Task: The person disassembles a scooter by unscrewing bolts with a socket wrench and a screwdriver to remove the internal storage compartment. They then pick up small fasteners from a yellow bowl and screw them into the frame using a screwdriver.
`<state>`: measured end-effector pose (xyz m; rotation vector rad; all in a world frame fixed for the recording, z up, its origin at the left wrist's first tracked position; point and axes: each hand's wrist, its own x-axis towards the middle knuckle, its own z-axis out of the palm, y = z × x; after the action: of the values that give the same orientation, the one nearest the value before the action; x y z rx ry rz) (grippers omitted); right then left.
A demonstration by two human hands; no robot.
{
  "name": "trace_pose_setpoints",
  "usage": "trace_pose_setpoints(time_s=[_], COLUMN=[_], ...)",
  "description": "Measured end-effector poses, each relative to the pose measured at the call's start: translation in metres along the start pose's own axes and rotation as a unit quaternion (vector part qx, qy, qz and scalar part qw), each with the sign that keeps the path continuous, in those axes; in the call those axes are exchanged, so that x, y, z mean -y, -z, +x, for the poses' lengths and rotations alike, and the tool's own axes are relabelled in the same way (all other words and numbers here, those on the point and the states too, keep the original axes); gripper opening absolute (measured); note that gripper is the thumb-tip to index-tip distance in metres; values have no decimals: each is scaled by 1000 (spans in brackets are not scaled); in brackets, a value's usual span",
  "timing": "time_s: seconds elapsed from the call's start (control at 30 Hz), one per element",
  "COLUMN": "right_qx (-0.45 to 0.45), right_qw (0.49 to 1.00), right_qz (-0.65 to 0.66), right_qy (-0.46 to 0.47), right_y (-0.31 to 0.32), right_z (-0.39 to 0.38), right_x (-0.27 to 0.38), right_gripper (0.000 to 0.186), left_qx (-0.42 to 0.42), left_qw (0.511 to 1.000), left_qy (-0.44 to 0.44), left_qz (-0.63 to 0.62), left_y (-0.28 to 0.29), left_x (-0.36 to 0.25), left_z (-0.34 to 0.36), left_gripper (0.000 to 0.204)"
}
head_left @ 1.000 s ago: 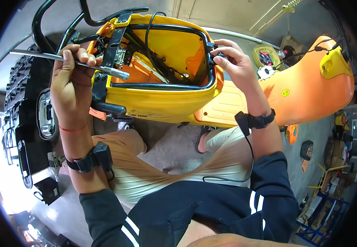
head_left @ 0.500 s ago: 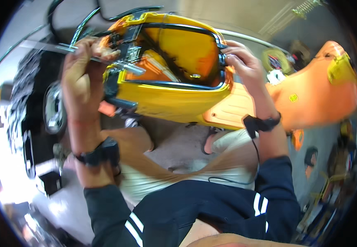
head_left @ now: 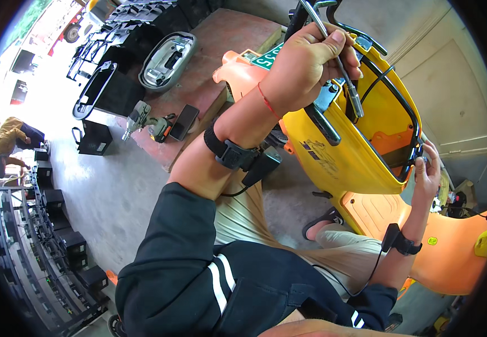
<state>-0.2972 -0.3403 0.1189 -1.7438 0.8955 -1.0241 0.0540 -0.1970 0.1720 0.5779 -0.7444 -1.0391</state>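
Observation:
A yellow and orange scooter [head_left: 333,163] stands in front of me, its seat off and the black-rimmed compartment [head_left: 392,121] under it open. My left hand [head_left: 316,62] is closed round a long metal socket wrench [head_left: 351,90], whose socket end points down over the compartment's rear edge. At the compartment's front rim, my right hand [head_left: 427,171] has thumb and fingertips drawn together by a black hinge [head_left: 417,153]. What lies between those fingertips is too small to make out.
A cordless impact wrench [head_left: 152,124] and a phone [head_left: 185,122] lie on a low reddish platform [head_left: 209,42] at left. A seat [head_left: 167,60] lies upside down near them. Black boxes [head_left: 94,137] stand on the floor; a person [head_left: 12,140] bends at far left, beyond a metal rack [head_left: 27,247].
My view has swung left, shifting the scooter to the right in the picture. The wrench went from lying nearly level to steeply tilted, socket down. My right hand stays at the front rim.

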Motion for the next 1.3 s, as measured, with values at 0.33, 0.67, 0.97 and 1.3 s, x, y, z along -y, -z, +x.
trace_pose_setpoints(time_s=[0.33, 0.67, 0.97, 1.3], right_qx=[-18, 13, 22, 8], right_qw=[995, 983, 980, 980], right_qz=[-87, -180, -183, -146], right_qy=[55, 4, 78, 137], right_y=[13, 22, 10, -10], right_z=[-3, -2, -5, -4], right_x=[1, -1, 10, 24], right_gripper=[13, 14, 20, 16], left_qx=[12, 15, 11, 15], left_qw=[1000, 999, 1000, 1000], left_qy=[6, 9, 6, 12], left_qz=[-19, -27, -16, -15], left_y=[-1, -1, -2, 1], left_x=[-2, 0, -3, -4], left_z=[1, 0, -1, -1], left_gripper=[21, 21, 21, 22])
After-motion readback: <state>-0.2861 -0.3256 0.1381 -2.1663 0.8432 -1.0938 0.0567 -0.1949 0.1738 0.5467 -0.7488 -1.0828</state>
